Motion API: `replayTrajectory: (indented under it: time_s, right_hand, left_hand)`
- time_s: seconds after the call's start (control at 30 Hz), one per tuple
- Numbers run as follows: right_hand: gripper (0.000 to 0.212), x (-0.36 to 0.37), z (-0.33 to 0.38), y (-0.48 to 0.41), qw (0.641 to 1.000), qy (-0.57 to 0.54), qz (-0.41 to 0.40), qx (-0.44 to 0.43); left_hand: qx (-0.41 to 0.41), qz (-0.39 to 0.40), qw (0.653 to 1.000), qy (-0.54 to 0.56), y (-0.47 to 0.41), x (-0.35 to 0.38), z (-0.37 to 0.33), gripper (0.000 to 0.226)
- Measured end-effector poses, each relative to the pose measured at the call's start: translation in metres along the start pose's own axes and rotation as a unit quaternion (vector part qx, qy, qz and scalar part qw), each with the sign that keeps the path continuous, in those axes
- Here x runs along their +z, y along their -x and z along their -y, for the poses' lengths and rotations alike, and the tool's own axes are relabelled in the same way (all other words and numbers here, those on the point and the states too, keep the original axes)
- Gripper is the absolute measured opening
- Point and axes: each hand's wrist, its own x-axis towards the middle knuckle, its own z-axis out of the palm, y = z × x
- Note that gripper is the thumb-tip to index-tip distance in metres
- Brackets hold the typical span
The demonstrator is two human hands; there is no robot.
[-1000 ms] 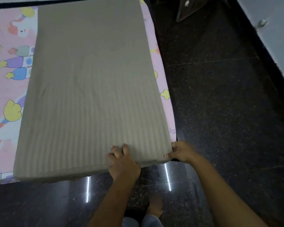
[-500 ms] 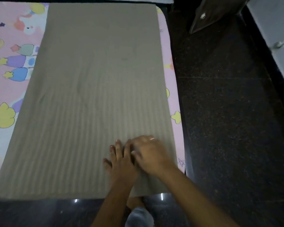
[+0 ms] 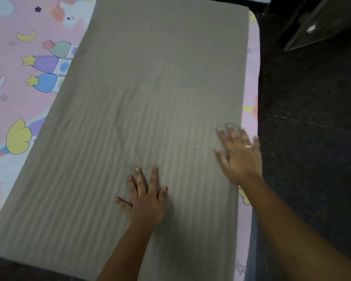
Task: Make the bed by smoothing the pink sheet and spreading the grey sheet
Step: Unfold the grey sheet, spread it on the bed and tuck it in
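Note:
The folded grey sheet [image 3: 146,102], faintly striped, lies flat along the right side of the bed on top of the pink cartoon-print sheet [image 3: 18,82]. My left hand [image 3: 146,201] lies flat on the grey sheet near its front edge, fingers straight and spread. My right hand [image 3: 239,153], blurred by motion, lies flat with spread fingers close to the grey sheet's right edge. A thin strip of pink sheet shows to the right of the grey one.
Dark speckled floor [image 3: 312,159] runs along the right side of the bed and in front of it. A dark piece of furniture [image 3: 312,27] stands at the top right.
Both hands have left the sheet's front edge and moved up onto it. My right hand has swept away from the left hand toward the right edge. The view has moved closer.

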Motion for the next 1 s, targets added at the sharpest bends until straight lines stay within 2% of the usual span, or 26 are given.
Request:
replayTrajectory:
  time_s: [0.07,0.13,0.17,0.2,0.23,0.3,0.37,0.43,0.53,0.6,0.7,0.8,0.83,0.87,0.9,0.93,0.97,1.0]
  right_hand:
    - [0.065,-0.007,-0.010,-0.018,0.993,-0.025,-0.022,0.113]
    - [0.066,-0.016,0.007,-0.029,0.986,-0.056,-0.062,0.142]
    - [0.064,-0.017,0.026,-0.031,0.990,-0.081,-0.069,0.097]
    - [0.061,-0.015,0.051,-0.028,0.994,-0.091,-0.058,0.006]
    - [0.059,-0.008,0.076,-0.018,0.989,-0.076,-0.029,-0.120]
    - [0.057,0.004,0.104,0.008,0.944,-0.021,0.034,-0.327]
    - [0.058,0.014,0.087,-0.003,0.917,-0.019,0.068,-0.392]
    - [0.060,0.020,0.051,-0.037,0.921,-0.018,0.049,-0.386]
    - [0.068,0.004,0.000,-0.095,0.936,0.010,0.032,-0.352]
    - [0.070,-0.006,-0.020,-0.122,0.946,0.021,0.033,-0.321]
    - [0.062,-0.017,-0.039,-0.153,0.966,0.041,0.006,-0.254]
    - [0.063,-0.035,-0.032,-0.160,0.988,0.062,0.026,-0.142]
    - [0.064,-0.035,-0.018,-0.150,0.988,0.052,0.005,-0.143]
    - [0.064,-0.034,0.001,-0.133,0.982,0.028,-0.019,-0.187]
    - [0.063,-0.027,0.022,-0.111,0.961,0.001,-0.028,-0.274]
    - [0.063,-0.015,0.042,-0.084,0.920,-0.006,-0.008,-0.391]
    - [0.064,-0.004,0.058,-0.057,0.864,0.012,0.029,-0.503]
    - [0.064,0.004,0.069,-0.035,0.815,0.045,0.074,-0.572]
  left_hand:
    - [-0.022,-0.009,1.000,0.008,-0.004,0.001,-0.010,0.059]
    - [-0.050,-0.034,0.998,0.028,-0.004,0.008,-0.023,0.060]
    - [-0.066,-0.052,0.996,0.040,-0.003,0.014,-0.031,0.059]
    - [-0.082,-0.070,0.993,0.052,-0.003,0.020,-0.039,0.059]
    - [-0.101,-0.088,0.989,0.064,-0.001,0.025,-0.047,0.062]
    - [-0.132,-0.106,0.982,0.080,0.002,0.036,-0.060,0.062]
    - [-0.181,-0.140,0.969,0.096,0.003,0.046,-0.076,0.056]
    - [-0.230,-0.187,0.947,0.123,0.005,0.055,-0.099,0.056]
    - [-0.279,-0.247,0.913,0.166,0.007,0.061,-0.136,0.069]
    - [-0.295,-0.218,0.911,0.188,0.012,0.064,-0.153,0.077]
    - [-0.269,-0.207,0.922,0.186,0.024,0.069,-0.158,0.078]
    - [-0.274,-0.223,0.917,0.184,0.025,0.071,-0.161,0.073]
    - [-0.277,-0.229,0.915,0.182,0.024,0.072,-0.163,0.070]
    - [-0.278,-0.233,0.915,0.175,0.022,0.073,-0.164,0.068]
    - [-0.279,-0.239,0.915,0.170,0.021,0.075,-0.164,0.066]
    - [-0.279,-0.246,0.913,0.167,0.020,0.078,-0.163,0.064]
    - [-0.278,-0.252,0.913,0.161,0.019,0.080,-0.163,0.064]
    - [-0.279,-0.253,0.913,0.157,0.016,0.084,-0.162,0.064]
